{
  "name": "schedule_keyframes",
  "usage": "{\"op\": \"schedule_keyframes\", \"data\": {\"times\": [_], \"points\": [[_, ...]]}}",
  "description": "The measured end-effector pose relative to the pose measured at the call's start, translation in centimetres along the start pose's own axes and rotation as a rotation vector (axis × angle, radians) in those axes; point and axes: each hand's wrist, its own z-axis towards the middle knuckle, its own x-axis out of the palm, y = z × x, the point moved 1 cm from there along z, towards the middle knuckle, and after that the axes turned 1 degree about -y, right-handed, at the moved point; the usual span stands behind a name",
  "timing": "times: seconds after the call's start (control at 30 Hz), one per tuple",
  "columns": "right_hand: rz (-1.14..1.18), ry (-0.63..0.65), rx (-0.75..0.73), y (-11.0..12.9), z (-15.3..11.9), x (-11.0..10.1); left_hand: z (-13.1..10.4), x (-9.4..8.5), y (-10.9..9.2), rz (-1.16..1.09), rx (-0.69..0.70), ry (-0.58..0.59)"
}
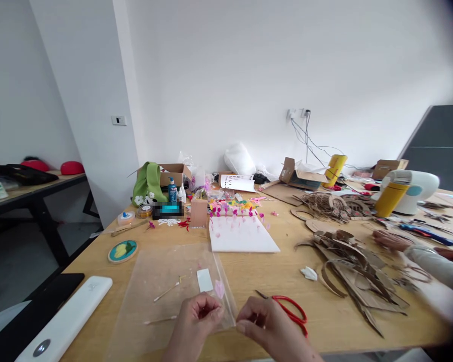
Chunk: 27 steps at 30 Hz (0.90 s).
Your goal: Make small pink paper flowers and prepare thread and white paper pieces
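My left hand (198, 324) is closed in a pinch over the front of a clear plastic sheet (154, 281). Just beyond its fingertips shows a pale pink petal-like piece (219, 288); whether the fingers grip it is unclear. A short gap to the right, my right hand (266, 322) also pinches, and anything in its fingers is too small to make out. Red-handled scissors (292, 306) lie beside and partly behind that hand. On the sheet rest a small white card (204, 280), a cotton swab (166, 291) and a second swab (160, 320) partly behind my left hand.
A white foam board (243, 239) with small pink flowers stands ahead. At left are a round embroidered piece (123, 251) and a long white device (66, 322). Cardboard strips (355, 271) pile up at right, near another person's hand (390, 240). Craft supplies and boxes line the back.
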Motion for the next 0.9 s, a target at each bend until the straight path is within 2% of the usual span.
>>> {"op": "schedule_keyframes", "data": {"times": [0.1,0.17,0.37,0.57,0.67,0.77,0.9], "points": [[0.280,0.061,0.021,0.0,1.1,2.9,0.1,-0.2,0.3,-0.013,0.015,-0.008],[0.395,0.086,0.025,-0.5,1.9,4.1,0.0,-0.5,0.3,-0.031,0.009,-0.020],[0.499,0.172,0.016,-1.1,2.8,5.3,-0.2,-0.9,0.4,-0.111,-0.032,-0.027],[0.598,0.072,-0.058,-0.1,3.3,5.4,-0.1,-1.2,0.4,-0.154,-0.052,-0.093],[0.614,-0.029,-0.045,0.4,3.7,5.3,0.0,-1.4,0.1,-0.146,-0.063,-0.115],[0.617,-0.119,-0.038,0.7,4.3,5.6,0.0,-1.5,0.2,-0.176,-0.136,-0.127],[0.633,-0.134,-0.064,0.5,4.7,6.1,0.2,-1.4,0.7,-0.316,-0.212,-0.127]]}}
